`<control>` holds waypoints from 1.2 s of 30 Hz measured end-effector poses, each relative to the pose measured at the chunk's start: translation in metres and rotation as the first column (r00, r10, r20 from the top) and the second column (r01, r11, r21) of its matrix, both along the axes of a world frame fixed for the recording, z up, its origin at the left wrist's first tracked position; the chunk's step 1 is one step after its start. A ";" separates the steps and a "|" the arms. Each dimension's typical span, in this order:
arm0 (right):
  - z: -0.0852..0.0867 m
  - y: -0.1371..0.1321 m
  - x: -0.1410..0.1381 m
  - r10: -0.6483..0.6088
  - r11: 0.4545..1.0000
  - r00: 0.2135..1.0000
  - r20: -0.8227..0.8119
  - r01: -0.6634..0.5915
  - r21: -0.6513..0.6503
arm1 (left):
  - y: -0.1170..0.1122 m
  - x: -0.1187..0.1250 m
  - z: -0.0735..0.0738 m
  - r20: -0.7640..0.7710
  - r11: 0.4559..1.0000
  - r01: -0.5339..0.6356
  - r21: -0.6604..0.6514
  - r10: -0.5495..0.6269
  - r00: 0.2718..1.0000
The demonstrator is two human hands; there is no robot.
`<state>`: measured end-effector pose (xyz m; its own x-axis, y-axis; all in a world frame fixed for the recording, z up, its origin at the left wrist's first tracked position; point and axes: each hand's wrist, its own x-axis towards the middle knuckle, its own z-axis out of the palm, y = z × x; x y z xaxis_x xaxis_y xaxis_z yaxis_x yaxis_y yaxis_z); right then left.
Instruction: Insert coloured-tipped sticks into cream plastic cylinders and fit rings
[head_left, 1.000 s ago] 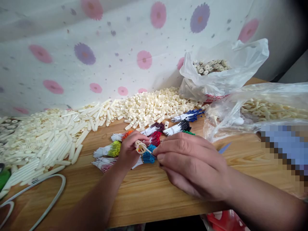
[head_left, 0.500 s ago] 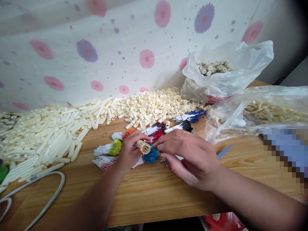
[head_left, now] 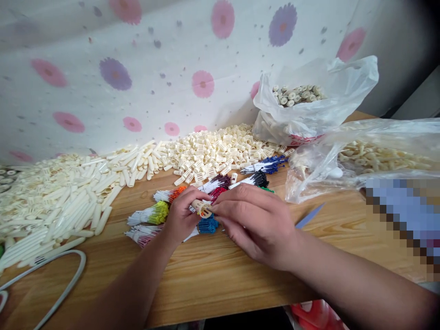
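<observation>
My left hand (head_left: 184, 215) is wrapped round a cream slotted plastic tube (head_left: 202, 209), its open end facing me and to the right. Bits of orange and yellow show inside that end. The fingers of my right hand (head_left: 254, 220) are pinched right at the tube's mouth; what they hold is too small and hidden to name. Around both hands lie bundles of thin white sticks with coloured tips: yellow (head_left: 158, 212), orange (head_left: 177, 193), blue (head_left: 208, 225), black (head_left: 257, 178) and dark blue (head_left: 270, 165). Pink, red and maroon bundles are partly covered by my hands.
Cream slotted caps (head_left: 213, 153) and plain cream tubes (head_left: 99, 192) are heaped along the wall. A white plastic bag (head_left: 292, 123) of round-headed parts stands at the back right, beside a clear bag (head_left: 378, 158). A white cable (head_left: 74, 284) loops at the left; a blue blade-like piece (head_left: 310, 216) lies right.
My right hand has moved left, bringing its pinched fingertips to the tube's mouth. My left hand keeps its hold on the tube. The whole view has shifted slightly.
</observation>
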<state>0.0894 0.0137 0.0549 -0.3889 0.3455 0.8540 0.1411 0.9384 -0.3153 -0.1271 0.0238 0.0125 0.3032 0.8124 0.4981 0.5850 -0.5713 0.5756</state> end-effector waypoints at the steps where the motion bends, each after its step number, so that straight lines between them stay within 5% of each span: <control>1: -0.001 0.000 -0.001 -0.026 1.000 1.000 0.011 0.026 -0.001 | 0.000 0.000 0.000 0.004 1.000 0.011 -0.008 -0.010 1.000; 11: -0.009 0.001 -0.008 -0.197 0.980 0.980 -0.034 0.196 -0.035 | -0.006 0.003 0.004 -0.020 1.000 0.013 0.005 -0.013 1.000; 36: -0.015 0.007 -0.024 -0.131 0.955 0.983 -0.132 0.089 -0.284 | -0.014 0.007 0.008 -0.025 0.933 -0.247 0.261 0.262 0.965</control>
<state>0.0654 0.0204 0.0403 -0.2123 0.6087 0.7644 0.1711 0.7933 -0.5842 -0.1203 0.0096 0.0206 0.1371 0.7154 0.6851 0.7582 -0.5209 0.3922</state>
